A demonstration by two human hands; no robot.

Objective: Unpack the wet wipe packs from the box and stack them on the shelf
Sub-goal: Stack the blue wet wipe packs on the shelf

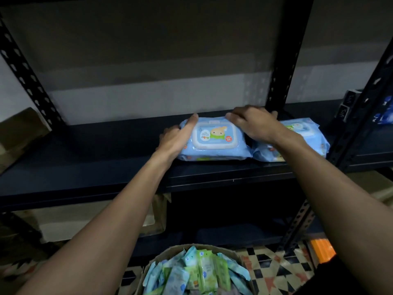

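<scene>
Evidently to square it, left grip [176, 136] and right grip [254, 124] clasp opposite ends of a wet wipe pack [212, 140] near the shelf [119, 165] front edge, beside a second pack [306, 135].

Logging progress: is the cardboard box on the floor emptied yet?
Not empty: the cardboard box holds many wet wipe packs standing on edge, up to its rim.
</scene>
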